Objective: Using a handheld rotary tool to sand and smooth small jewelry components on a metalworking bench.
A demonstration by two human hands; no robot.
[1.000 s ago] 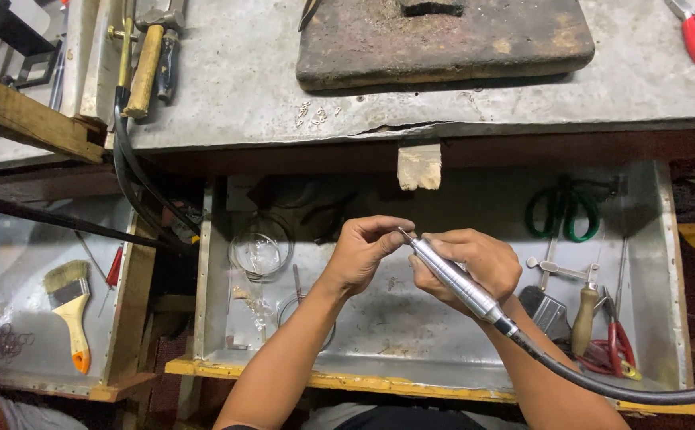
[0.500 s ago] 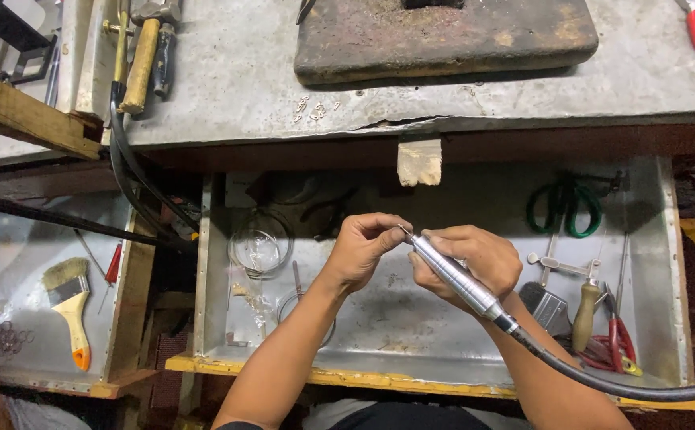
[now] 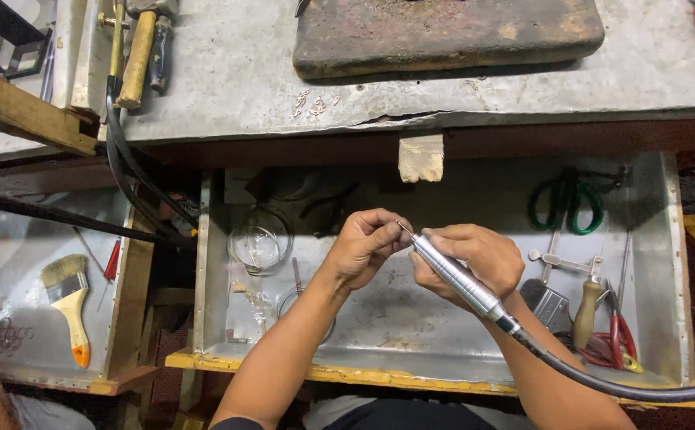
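Single head view, looking steeply down, close over metal drawer (image 3: 666,239).

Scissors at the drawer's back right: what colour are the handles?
Green handles on the scissors; head view shows them best.

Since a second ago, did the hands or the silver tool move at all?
Hardly. The right hand still grips the silver handpiece, its tip meeting the pinched fingers of the left hand over the metal tray. The whole scene sits very slightly lower in the picture, so the head camera shifted a little. The brush, glass dish and green scissors stayed put.
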